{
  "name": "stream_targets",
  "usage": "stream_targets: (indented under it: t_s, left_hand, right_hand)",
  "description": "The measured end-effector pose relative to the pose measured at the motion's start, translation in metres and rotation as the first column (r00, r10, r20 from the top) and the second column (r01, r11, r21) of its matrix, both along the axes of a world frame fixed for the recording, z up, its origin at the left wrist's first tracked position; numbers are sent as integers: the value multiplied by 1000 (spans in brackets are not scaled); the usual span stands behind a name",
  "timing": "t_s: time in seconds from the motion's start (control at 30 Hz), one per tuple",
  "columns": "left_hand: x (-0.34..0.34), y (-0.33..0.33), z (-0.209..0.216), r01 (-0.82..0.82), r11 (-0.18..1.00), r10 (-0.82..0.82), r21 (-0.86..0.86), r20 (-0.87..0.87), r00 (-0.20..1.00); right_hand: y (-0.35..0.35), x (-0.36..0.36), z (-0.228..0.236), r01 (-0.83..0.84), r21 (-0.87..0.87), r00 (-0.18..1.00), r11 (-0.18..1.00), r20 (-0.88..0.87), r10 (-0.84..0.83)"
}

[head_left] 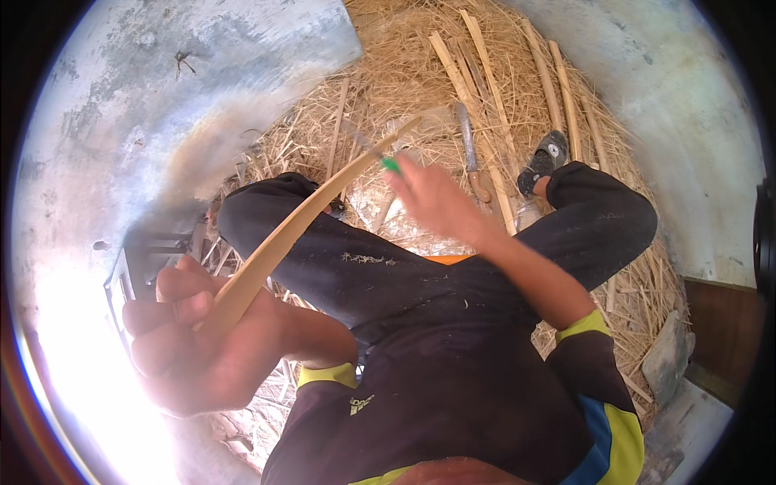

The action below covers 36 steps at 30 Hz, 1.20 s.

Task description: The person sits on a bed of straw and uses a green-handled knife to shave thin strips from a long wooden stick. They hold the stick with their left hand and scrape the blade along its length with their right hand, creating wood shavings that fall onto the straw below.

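Observation:
A long, pale bamboo strip [299,220] slants up and away to the right from my left hand [198,339], which is closed round its near end. My right hand [436,198] is closed on the green handle of a small knife [390,164], beside the strip's far half. The blade is smeared by motion and seems to lie across the strip; whether it touches cannot be made out. Beyond my right hand, a larger knife with a long grey blade [466,137] and wooden handle lies on the floor.
My bent legs [356,263] frame the work area. Dry shavings [388,48] cover the floor. Several long split bamboo lengths [493,81] lie at the far right, near my sandalled foot [547,160]. Pale walls [186,81] stand at left and right.

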<state>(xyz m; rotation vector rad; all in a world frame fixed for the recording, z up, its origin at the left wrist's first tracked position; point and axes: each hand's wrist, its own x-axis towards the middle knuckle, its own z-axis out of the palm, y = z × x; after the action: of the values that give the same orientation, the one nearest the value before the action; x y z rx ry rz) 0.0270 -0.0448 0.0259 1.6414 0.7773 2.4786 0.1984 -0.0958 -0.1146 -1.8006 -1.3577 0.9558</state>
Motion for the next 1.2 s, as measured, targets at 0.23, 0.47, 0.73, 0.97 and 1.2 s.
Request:
stream_targets:
  t_s: [0.23,0.47,0.73,0.97,1.2]
  left_hand:
    - [16,-6,2,-165,986,167,-36,55,984]
    - [11,1,5,-172,985,173,-19,125,977]
    - [-7,4,-11,-95,983,112,157,-108,988]
    - [-1,-9,-3,163,986,-165,29,58,985]
    - [3,-3,-1,-99,994,99,41,5,995]
  right_hand:
    - [-15,-40,10,9,332,955,943,275,-106]
    - [-17,-47,36,-57,314,940,948,336,-55]
    - [-16,-51,42,-50,292,908,955,411,-79]
    - [-23,-43,29,-38,302,915,953,393,-88]
    - [-9,-30,7,34,192,914,981,391,-108]
